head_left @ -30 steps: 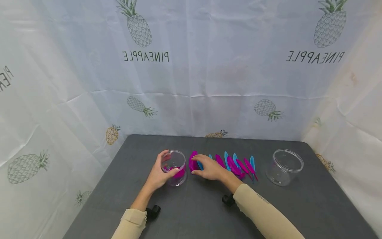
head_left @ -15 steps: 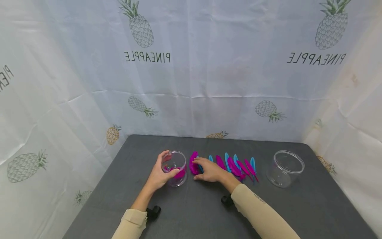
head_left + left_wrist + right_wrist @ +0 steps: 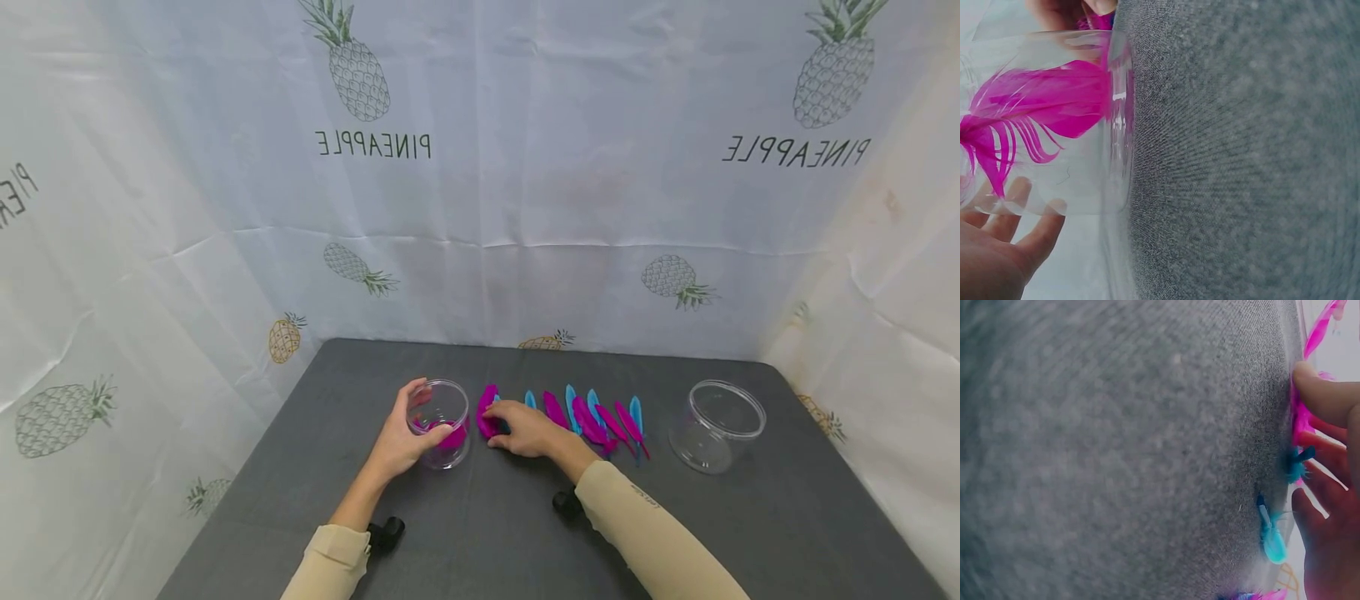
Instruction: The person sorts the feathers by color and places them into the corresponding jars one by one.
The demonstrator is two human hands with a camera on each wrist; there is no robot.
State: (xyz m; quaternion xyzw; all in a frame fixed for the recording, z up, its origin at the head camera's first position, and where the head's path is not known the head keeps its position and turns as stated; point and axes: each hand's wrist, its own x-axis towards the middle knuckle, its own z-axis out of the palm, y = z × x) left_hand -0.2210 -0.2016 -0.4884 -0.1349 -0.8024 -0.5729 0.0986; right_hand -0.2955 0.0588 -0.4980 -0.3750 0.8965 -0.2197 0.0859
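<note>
Bkgd: white backdrop sheet [image 3: 480, 292] w/ pineapple prints + mirrored lettering; dark grey tabletop [image 3: 465, 533] in front of it. Landmark = clear jar [image 3: 450, 458] in L hand [image 3: 396, 437]; all places ref'd to it, sides as the wearer sees them.

L hand: on jar's L side, fingers + thumb curved round the wall, gripping. Jar upright on tabletop. Low inside jar: magenta plumage [image 3: 1072, 94]; can't tell if one feather or more.

R hand [image 3: 528, 429]: just R of jar. Key relation: loose magenta feather [image 3: 486, 417] lies btwn jar and R hand, just R of jar wall, not touching it. Long axis runs near-to-far, approx. crosswise to R hand's reach. R hand is nearer by far, tips at the feather; L hand is on jar's other side. R thumb + index tips stand apart in head view, feather at the gap; R wrist view puts magenta btwn thumb and other fingers. Can't tell if they pinch it.

Farther R of jar, past R hand: row of magenta + blue feathers [image 3: 590, 419], mostly near-to-far, some overlapping. Farthest R: second clear jar [image 3: 708, 442], upright, well apart from the landmark.
</note>
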